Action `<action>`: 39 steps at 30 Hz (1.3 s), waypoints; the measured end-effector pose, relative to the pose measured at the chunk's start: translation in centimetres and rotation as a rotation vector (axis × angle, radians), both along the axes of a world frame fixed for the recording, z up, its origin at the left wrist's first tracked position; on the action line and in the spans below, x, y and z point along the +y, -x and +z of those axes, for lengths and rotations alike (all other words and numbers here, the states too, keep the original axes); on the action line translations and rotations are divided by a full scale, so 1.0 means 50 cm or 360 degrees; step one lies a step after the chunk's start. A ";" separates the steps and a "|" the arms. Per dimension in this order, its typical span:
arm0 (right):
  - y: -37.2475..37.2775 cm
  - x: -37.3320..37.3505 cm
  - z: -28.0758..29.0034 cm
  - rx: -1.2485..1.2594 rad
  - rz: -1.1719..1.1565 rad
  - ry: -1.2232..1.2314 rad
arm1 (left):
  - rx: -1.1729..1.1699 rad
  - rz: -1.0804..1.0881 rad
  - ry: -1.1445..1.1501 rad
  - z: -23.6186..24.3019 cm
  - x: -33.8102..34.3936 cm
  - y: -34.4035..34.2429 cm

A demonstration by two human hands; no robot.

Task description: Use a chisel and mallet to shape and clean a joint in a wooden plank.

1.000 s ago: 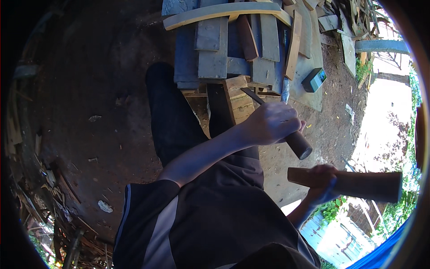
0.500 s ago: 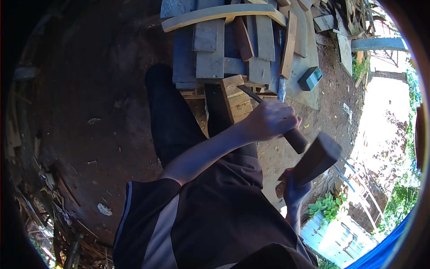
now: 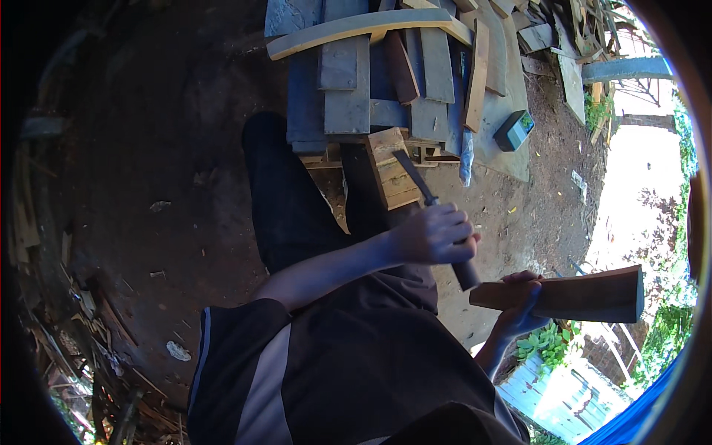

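Gripping a chisel (image 3: 416,178) in our left hand (image 3: 435,234), we have the fingers wrapped around its dark handle, the blade slanting up and leftward over a pale wooden block (image 3: 387,169). The block sits just below the near edge of the stack of boards (image 3: 345,74), beside our right leg (image 3: 358,185); what bears its weight we cannot see. Dark lines cross its face, and the blade's tip shows near its upper right edge, though we cannot tell whether steel and wood touch. Our right hand (image 3: 521,304) is closed around the narrower end of a wedge-shaped wooden mallet (image 3: 589,294), whose broad head points away to the right, well apart from the chisel.

To chisel well, we judge it best to seat the cutting edge firmly on the block before any blow. The left fingers should hold the handle snugly and leave its end bare for striking. The mallet's broad head ought to meet that end squarely, along the line of the blade. Short, even taps seem wiser than a heavy swing, since a glancing blow could catch our knuckles. The block needs steadying too, as neither hand holds it.
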State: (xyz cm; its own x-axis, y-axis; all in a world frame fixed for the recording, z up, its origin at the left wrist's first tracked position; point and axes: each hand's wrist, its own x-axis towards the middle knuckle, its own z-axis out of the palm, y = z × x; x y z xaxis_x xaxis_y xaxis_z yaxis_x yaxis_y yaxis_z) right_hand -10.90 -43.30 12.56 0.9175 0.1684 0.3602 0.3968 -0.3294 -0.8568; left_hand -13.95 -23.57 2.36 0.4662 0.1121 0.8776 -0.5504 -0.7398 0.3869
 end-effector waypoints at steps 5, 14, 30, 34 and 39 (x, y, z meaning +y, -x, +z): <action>-0.031 0.000 -0.029 0.0191 -0.0011 0.0283 | 0.0037 -0.0288 0.0074 0.026 -0.022 0.087; -0.050 0.106 -0.073 0.0868 0.0236 0.1050 | 0.1753 0.0216 -0.0302 0.039 0.141 0.143; -0.063 0.068 -0.172 0.0778 0.0145 0.1207 | 0.1778 0.0026 -0.1184 -0.022 0.146 0.014; -0.060 0.058 -0.184 0.0717 0.0191 0.1115 | 0.1869 0.0150 -0.1345 -0.002 0.132 0.002; -0.068 0.057 -0.192 0.0743 0.0146 0.1045 | 0.2061 0.0197 -0.1193 0.048 0.154 0.012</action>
